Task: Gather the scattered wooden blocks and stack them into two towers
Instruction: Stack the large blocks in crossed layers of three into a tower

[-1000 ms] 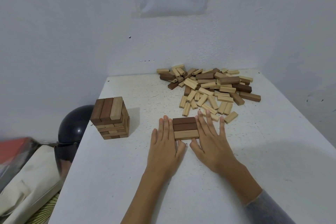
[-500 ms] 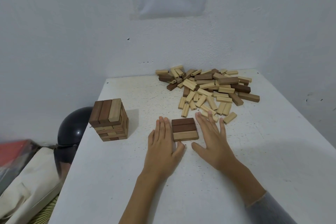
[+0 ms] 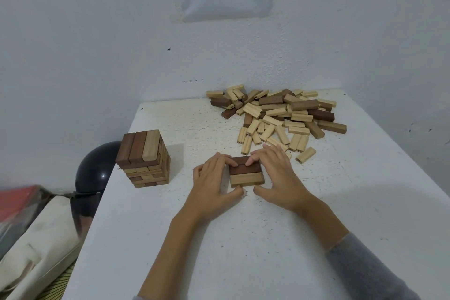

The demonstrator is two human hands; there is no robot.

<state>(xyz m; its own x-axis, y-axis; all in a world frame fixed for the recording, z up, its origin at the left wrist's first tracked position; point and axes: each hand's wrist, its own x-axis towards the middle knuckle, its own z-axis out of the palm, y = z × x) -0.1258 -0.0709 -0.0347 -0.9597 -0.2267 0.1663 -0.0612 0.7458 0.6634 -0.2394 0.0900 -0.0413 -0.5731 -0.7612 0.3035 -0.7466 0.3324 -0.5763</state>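
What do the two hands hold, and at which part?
The flat row of three blocks: the left hand grips its left end, the right hand its right end, fingers over its far edge, thumbs at its near corners.

Plain domestic-looking room, seen at one corner. A white, speckled desk [image 3: 170, 238] is pushed against bare, scuffed white-painted walls [image 3: 73, 44]. At the lower left of the frame, a glossy black helmet [image 3: 97, 170] and a cream fabric bag [image 3: 36, 246] sit beside the desk. Loose wooden blocks [image 3: 280, 114] of a stacking game lie heaped at the desk's far edge.
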